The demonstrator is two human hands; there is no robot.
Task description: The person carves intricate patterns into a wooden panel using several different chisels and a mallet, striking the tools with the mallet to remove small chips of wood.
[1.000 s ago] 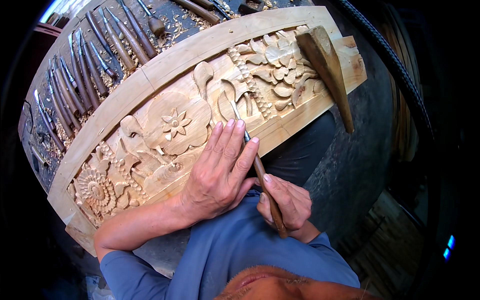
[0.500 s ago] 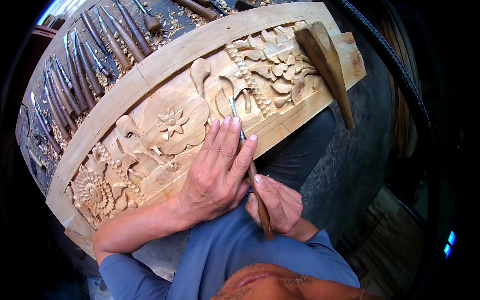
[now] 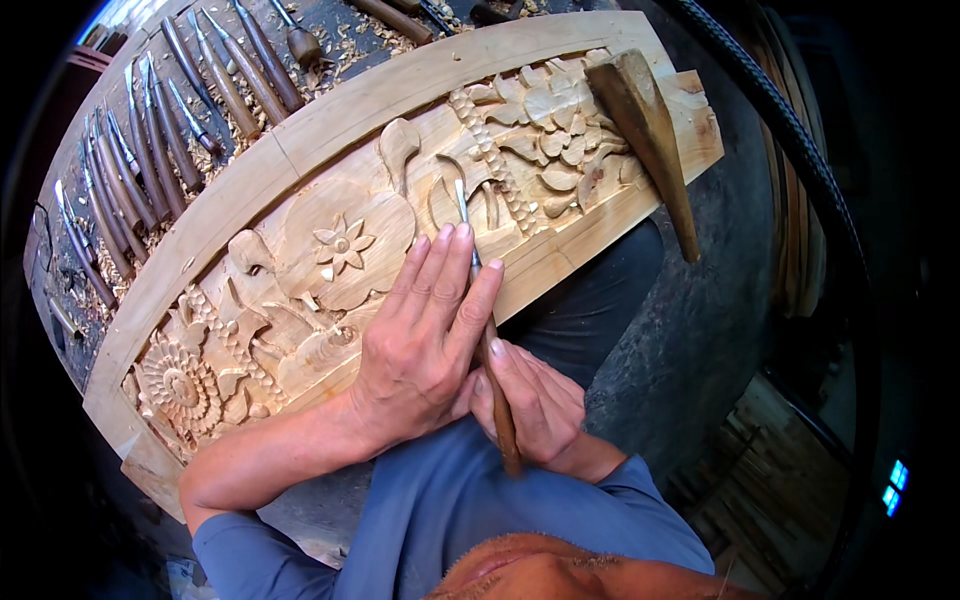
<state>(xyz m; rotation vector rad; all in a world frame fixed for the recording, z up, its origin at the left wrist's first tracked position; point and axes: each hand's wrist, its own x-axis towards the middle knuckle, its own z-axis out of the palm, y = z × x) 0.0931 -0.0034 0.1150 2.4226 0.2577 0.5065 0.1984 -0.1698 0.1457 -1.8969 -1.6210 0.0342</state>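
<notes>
A wood carving chisel point(image 3: 505, 415) with a brown handle slants across the lower edge of a curved, pale wooden panel point(image 3: 285, 155). Its metal blade points away from me, the tip against the carved relief right of the round flower motif point(image 3: 343, 243). My left hand point(image 3: 420, 340) presses over the shaft near the blade, fingers stretched forward and shaft passing by the index finger. Lower down, my right hand point(image 3: 545, 405) wraps around the handle, its thumb lying along the wood. The panel leans over my lap; my left forearm crosses its lower edge.
Several chisels and gouges point(image 3: 135, 165) lie among wood shavings along the bench's far left. A wooden mallet point(image 3: 645, 140) rests across the panel's right end. A dark cable point(image 3: 775, 110) hangs at the right, and a dark rounded surface point(image 3: 690, 310) lies below the panel.
The chisel's handle end has swung left, and my right hand has moved left with it. The blade stands steeper in view. My left hand has shifted slightly left and keeps its hold.
</notes>
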